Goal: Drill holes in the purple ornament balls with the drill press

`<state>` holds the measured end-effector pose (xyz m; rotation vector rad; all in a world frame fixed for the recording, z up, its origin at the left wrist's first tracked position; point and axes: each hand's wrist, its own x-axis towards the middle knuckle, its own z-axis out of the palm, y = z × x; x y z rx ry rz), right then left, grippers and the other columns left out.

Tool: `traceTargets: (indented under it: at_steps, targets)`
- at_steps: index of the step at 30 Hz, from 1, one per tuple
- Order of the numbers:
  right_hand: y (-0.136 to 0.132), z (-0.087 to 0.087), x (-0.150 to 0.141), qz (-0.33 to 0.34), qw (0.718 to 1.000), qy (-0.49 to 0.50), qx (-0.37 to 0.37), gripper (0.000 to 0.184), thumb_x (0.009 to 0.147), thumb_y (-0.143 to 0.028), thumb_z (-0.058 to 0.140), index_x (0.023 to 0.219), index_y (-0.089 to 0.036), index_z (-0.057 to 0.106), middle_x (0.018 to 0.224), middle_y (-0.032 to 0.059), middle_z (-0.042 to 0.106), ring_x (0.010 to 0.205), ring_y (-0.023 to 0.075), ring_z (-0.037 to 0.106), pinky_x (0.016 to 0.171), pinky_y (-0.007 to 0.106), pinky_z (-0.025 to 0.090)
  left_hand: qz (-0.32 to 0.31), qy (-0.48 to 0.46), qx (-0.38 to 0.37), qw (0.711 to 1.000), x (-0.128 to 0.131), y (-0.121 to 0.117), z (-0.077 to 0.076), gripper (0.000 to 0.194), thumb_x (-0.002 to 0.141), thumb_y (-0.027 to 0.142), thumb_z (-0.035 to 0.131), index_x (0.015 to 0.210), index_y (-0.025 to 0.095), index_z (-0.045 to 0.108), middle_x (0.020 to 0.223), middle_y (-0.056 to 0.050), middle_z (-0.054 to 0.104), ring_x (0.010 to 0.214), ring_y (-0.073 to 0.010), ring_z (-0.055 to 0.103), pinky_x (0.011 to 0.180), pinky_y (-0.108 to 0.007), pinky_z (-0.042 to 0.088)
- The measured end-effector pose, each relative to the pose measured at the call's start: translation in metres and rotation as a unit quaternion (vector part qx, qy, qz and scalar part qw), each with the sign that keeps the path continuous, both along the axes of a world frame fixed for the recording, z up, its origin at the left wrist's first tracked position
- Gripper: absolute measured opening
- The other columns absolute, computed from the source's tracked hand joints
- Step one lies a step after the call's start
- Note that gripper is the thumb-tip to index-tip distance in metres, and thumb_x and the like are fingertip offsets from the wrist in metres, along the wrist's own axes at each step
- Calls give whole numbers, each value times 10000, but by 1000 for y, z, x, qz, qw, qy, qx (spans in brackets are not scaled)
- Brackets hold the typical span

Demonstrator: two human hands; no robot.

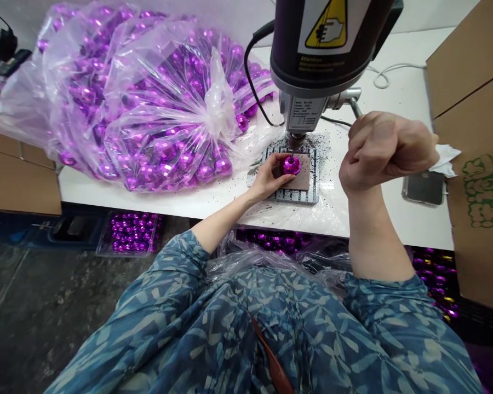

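A shiny purple faceted ball [291, 164] sits on a small brown board [302, 180] on the slotted metal base [314, 189] of a bench drill press [318, 65]. My left hand [270, 176] pinches the ball from its left side, thumb in front and fingers behind. Right above it is the drill's chuck [294, 139], with the bit meeting the top of the ball. My right hand [380, 150] is raised in a fist around the end of the drill press lever [354, 103]; the grip itself is hidden by the fingers. Dark shavings lie around the base.
At the left, a large clear plastic bag [148, 104] full of purple balls covers much of the table [107, 194]. A phone [424, 187] lies at the right beside a cardboard box [476, 137]. Below the table edge stands a clear bin [127, 234] of purple balls.
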<state>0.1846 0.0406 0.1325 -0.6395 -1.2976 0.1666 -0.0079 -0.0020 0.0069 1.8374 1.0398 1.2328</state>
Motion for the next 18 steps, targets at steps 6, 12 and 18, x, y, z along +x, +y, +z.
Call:
traceTargets:
  at_steps: [6,12,18]
  targets:
    - [0,-16,5,18,1000,-21,4,884,941,-771,400,611,-29,51,488,66,26,496,-90,187,603,154,266,-6,-35,-6,999,2,1,-3,636,950,613,838,1412,274,562,1406,-138,725,1321,-321,748,1168,-568,634]
    - [-29,45,-13,29,994,41,-92,997,810,-972,378,720,-42,31,521,39,-19,444,-69,151,552,184,131,-5,-41,-15,999,3,3,-3,601,944,555,869,1370,278,549,1390,-129,737,1321,-304,758,1168,-557,640]
    - [-32,138,-20,94,967,38,-234,1022,372,-964,393,853,-71,273,614,-12,150,486,-42,314,574,177,185,57,29,25,998,0,-30,20,580,913,525,904,1314,248,589,1325,-122,752,1233,-284,766,1068,-530,672]
